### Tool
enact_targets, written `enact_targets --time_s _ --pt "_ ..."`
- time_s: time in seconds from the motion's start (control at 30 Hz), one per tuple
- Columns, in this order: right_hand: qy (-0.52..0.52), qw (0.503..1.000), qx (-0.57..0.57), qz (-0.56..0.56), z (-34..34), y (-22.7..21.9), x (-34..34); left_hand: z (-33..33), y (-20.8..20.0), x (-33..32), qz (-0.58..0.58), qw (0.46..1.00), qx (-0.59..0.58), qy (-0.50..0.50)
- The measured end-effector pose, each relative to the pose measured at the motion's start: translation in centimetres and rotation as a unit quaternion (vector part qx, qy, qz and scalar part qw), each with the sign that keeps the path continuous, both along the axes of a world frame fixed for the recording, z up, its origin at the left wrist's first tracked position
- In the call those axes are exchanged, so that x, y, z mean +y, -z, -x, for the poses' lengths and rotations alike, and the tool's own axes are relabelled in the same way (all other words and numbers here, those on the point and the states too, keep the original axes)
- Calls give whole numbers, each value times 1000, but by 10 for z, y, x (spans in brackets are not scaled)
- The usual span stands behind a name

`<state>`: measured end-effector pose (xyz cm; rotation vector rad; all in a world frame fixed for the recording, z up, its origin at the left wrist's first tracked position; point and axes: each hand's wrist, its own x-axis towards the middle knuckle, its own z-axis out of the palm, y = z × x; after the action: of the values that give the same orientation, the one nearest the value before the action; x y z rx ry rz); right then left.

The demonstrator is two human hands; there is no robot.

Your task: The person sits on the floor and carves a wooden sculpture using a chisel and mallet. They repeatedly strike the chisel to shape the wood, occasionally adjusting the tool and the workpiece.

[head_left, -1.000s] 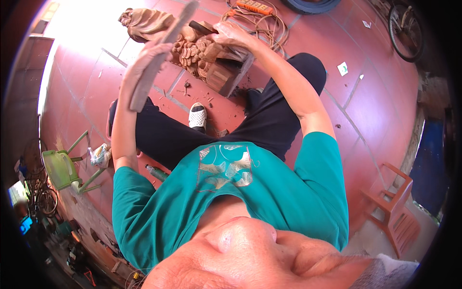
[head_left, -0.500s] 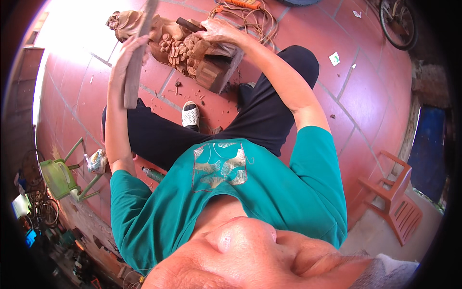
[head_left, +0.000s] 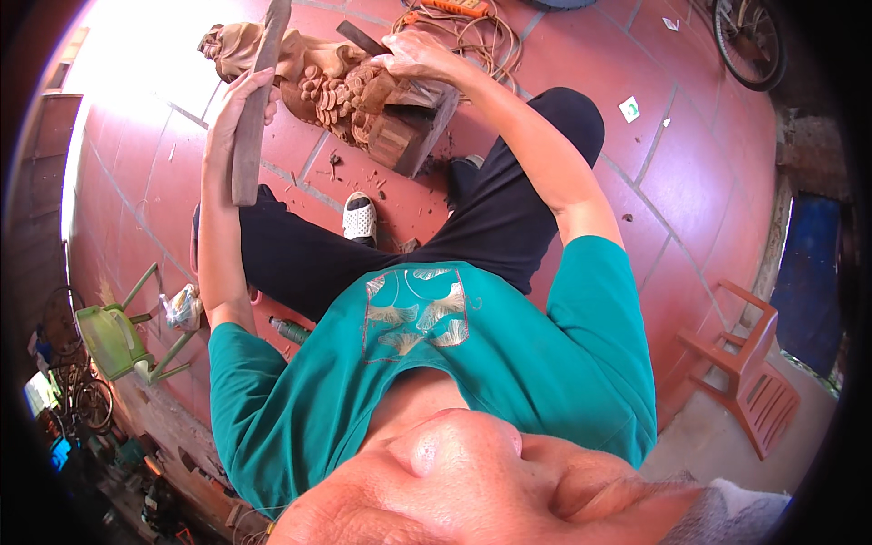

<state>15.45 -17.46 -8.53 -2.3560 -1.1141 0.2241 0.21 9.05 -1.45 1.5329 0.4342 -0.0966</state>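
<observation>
My left hand (head_left: 243, 102) is wrapped round a long flat-sided wooden mallet (head_left: 247, 154), raised in front of the carving. My right hand (head_left: 416, 56) grips a chisel (head_left: 358, 36). Only the chisel's dark end sticks out toward the mallet; its tip is hidden by the hand and the wood. Beneath both hands lies a carved wooden figure (head_left: 331, 95) on its side, its squared base (head_left: 400, 136) turned toward me. The mallet and the chisel are apart.
Wood chips (head_left: 336, 162) litter the tiled floor by my white sandal (head_left: 360, 218). Beyond the carving lie a coiled cable (head_left: 495, 50) and an orange power tool (head_left: 454, 7). A green stool (head_left: 113, 341) stands left, a reddish plastic chair (head_left: 740, 377) right, and a wheel (head_left: 749, 41) far right.
The chisel's dark end has tilted farther away from me. The mallet has shifted slightly, still in my left hand. The carving lies in nearly the same place.
</observation>
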Motion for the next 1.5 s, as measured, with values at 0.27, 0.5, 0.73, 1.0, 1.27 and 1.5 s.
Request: enact_targets --time_s 0.27,0.5,0.73,1.0,1.27,1.5 --pt "7 999 -5 -51 7 -22 -23 8 -9 -5 -7 1000 -26 9" --pt "4 994 -7 -111 13 -16 -15 6 -8 -7 -16 999 -44 22" --pt "11 986 37 -164 14 -35 8 7 -12 -17 -38 999 -21 6" --pt "-6 991 -18 -130 11 -13 10 8 -9 -16 -50 999 -13 11" --pt "-46 992 -17 -114 11 -12 7 8 -15 -29 -65 998 -9 20" --pt "-48 997 -9 -67 7 -10 8 8 -12 -29 -75 996 -20 32"
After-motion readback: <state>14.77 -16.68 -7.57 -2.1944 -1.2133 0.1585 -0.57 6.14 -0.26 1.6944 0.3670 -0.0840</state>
